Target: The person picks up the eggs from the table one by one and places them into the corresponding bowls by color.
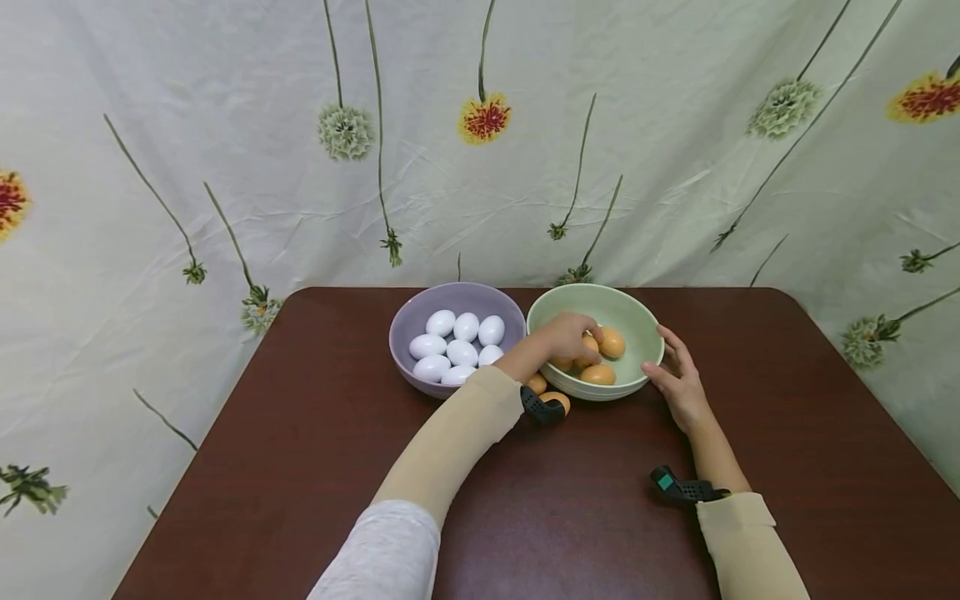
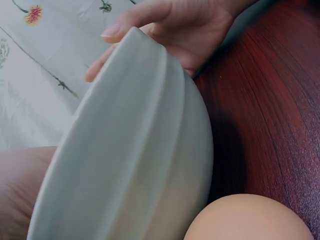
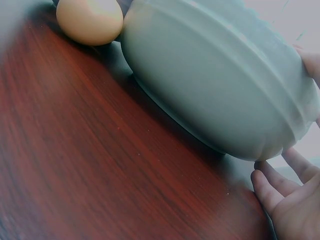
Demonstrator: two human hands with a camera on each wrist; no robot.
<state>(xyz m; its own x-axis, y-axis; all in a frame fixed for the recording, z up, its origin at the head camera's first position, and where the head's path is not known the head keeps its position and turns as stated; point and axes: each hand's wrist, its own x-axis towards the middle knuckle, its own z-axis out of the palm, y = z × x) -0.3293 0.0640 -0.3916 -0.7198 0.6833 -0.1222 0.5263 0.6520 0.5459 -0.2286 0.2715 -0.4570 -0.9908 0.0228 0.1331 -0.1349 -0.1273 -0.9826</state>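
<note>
My left hand (image 1: 564,335) reaches down into the light green bowl (image 1: 633,321), its thumb and fingers around a brown egg (image 1: 590,343). More brown eggs lie in the bowl, one farther right (image 1: 612,342) and another near the front wall (image 1: 597,375). With thumb and fingers spread about the rim, my right hand (image 1: 684,385) holds the bowl's right side. The right wrist view shows fingertips (image 3: 267,182) against its outer wall. Two brown eggs sit on the table before the bowl, one (image 1: 555,402) partly behind the left wrist's black band.
A purple bowl (image 1: 402,337) with several white eggs (image 1: 461,352) stands just left of the green bowl. Both are near the far edge of the dark red-brown table (image 1: 315,442). Behind hangs a white flowered cloth (image 1: 262,108).
</note>
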